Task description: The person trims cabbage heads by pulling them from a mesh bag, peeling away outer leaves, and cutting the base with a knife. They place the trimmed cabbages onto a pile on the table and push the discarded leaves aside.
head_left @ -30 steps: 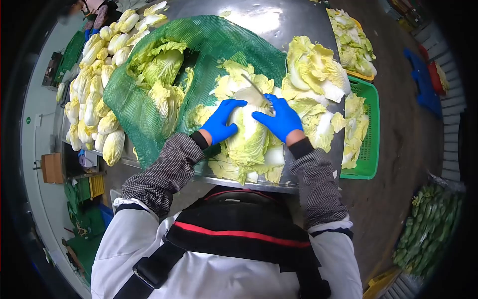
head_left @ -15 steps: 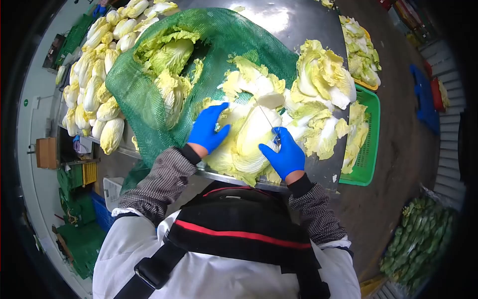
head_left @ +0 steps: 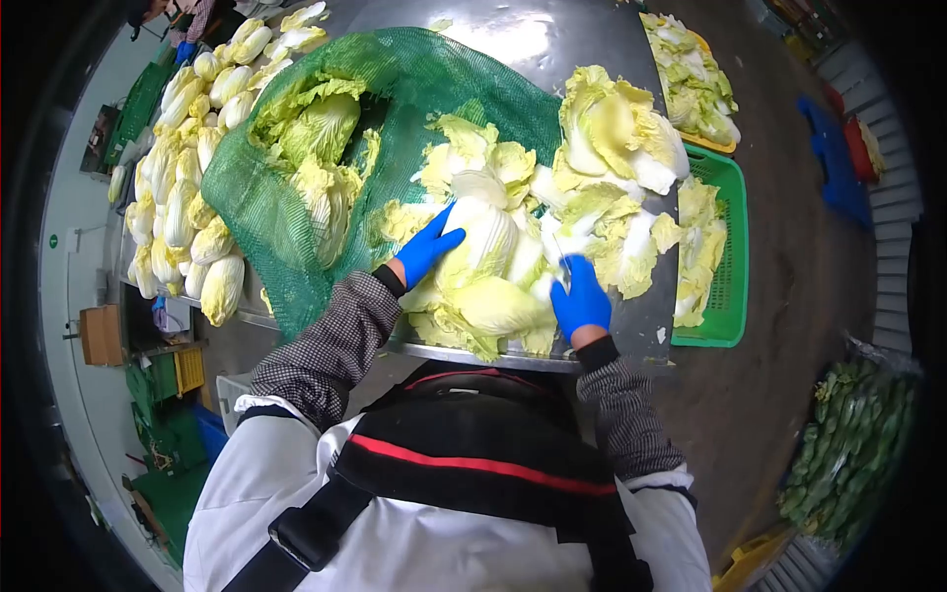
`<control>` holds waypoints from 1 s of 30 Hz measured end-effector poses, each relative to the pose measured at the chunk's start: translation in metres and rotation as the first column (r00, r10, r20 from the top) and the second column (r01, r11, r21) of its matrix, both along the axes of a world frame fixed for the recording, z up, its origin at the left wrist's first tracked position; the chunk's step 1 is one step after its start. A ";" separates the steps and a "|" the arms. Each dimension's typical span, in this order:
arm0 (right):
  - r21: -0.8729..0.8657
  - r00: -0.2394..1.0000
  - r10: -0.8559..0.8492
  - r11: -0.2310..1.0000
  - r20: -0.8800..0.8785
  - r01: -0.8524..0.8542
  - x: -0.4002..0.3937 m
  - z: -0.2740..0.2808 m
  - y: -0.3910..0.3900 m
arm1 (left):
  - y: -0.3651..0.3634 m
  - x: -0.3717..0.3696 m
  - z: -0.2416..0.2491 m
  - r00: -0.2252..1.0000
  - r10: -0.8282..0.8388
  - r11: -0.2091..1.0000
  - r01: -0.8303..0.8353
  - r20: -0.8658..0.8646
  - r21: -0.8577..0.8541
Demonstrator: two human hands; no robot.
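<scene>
A pale napa cabbage (head_left: 483, 237) lies among loose outer leaves near the table's front edge. My left hand (head_left: 426, 247), in a blue glove, grips its left side with fingers and thumb against the leaves. My right hand (head_left: 582, 299), also gloved in blue, is closed around a knife a little to the right of the cabbage. The knife's thin blade is smeared by motion and its handle is mostly hidden. Below the cabbage is a broad pale leaf part (head_left: 498, 304). Trimmed leaves (head_left: 621, 242) lie beside my right hand.
A green mesh bag (head_left: 286, 222) with cabbages in it spreads to the left. Many cabbages (head_left: 182, 212) are piled beyond it. At the right stands a green crate (head_left: 732, 252) with leaves. More leaves (head_left: 617, 133) are heaped at the table's right. A co-worker's sleeve (head_left: 200, 18) shows at top left.
My left hand has moved right onto the cabbage, which has shifted and turned. My right hand has moved slightly right, and the knife blade is less distinct. More of the co-worker shows.
</scene>
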State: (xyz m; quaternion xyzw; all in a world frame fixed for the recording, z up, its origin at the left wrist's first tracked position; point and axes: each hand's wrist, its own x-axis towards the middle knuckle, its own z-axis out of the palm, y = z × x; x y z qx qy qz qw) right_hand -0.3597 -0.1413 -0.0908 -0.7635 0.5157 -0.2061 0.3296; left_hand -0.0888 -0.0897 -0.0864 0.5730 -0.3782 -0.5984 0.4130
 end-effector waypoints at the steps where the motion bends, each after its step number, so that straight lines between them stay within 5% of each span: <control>1: 0.076 0.998 0.040 0.996 0.045 -0.043 0.013 0.019 -0.010 | 0.002 -0.002 -0.004 0.997 0.026 0.999 -0.023 0.073 -0.039; 3: 0.087 0.967 0.144 0.982 0.212 -0.166 0.039 0.044 -0.024 | 0.005 -0.007 -0.003 0.988 0.052 0.996 -0.041 0.146 -0.083; 6: 0.087 0.965 0.263 0.962 -0.022 -0.260 0.074 0.038 -0.044 | 0.015 -0.014 0.004 0.968 0.119 0.992 -0.107 0.219 -0.067; 9: 0.267 0.965 0.264 0.929 0.009 -0.257 0.075 0.030 -0.050 | 0.024 0.008 -0.042 0.858 0.382 0.915 -0.402 0.343 -0.015; 10: 0.269 0.962 0.274 0.926 0.004 -0.264 0.071 0.030 -0.049 | 0.025 0.007 -0.025 0.853 0.506 0.856 -0.515 0.131 0.042; 12: 0.348 0.967 0.205 0.905 0.151 -0.246 0.063 0.031 -0.040 | 0.039 0.026 -0.053 0.602 0.646 0.760 -0.566 0.471 -0.319; 13: 0.342 0.976 0.161 0.917 0.149 -0.203 0.061 0.031 -0.035 | 0.035 0.008 0.010 0.285 0.561 0.809 -0.389 0.777 -0.441; 14: 0.342 0.976 0.163 0.917 0.148 -0.205 0.063 0.027 -0.033 | 0.026 0.002 0.028 0.285 0.562 0.808 -0.391 0.776 -0.441; 16: 0.254 0.970 0.139 0.949 0.197 -0.188 0.065 0.021 -0.026 | 0.015 -0.011 0.042 0.521 0.509 0.832 -0.096 0.685 -0.546; 18: 0.235 0.970 0.147 0.953 0.195 -0.191 0.066 0.022 -0.023 | 0.005 -0.030 0.022 0.772 0.170 0.972 -0.030 0.613 -0.232; 19: 0.242 0.975 0.121 0.956 0.188 -0.165 0.064 0.019 -0.021 | 0.000 -0.034 0.011 0.638 0.112 0.979 0.063 0.762 -0.196; 20: 0.250 0.979 0.092 0.959 0.181 -0.136 0.061 0.013 -0.019 | -0.002 -0.031 0.002 0.690 0.084 0.988 0.037 0.718 -0.151; 24: 0.299 0.983 0.125 0.940 0.138 -0.161 0.044 -0.013 -0.001 | -0.016 -0.001 0.006 0.912 0.028 0.999 -0.035 0.409 0.010; 26: 0.342 0.943 -0.076 0.939 0.323 -0.041 0.047 -0.013 0.005 | -0.023 0.016 0.000 0.998 0.014 0.974 -0.027 0.061 0.227; 27: 0.388 0.927 -0.134 0.922 0.349 -0.012 0.046 -0.008 0.006 | -0.023 0.010 0.007 0.998 0.010 0.973 -0.024 0.062 0.228; 29: 0.397 0.956 -0.107 0.918 0.274 -0.011 0.046 0.013 0.003 | -0.025 -0.011 0.028 0.876 -0.081 0.981 -0.015 0.476 0.195; 30: 0.411 0.978 -0.071 0.912 0.194 -0.015 0.046 0.022 0.003 | -0.023 -0.024 0.022 0.732 -0.079 0.997 0.072 0.677 0.039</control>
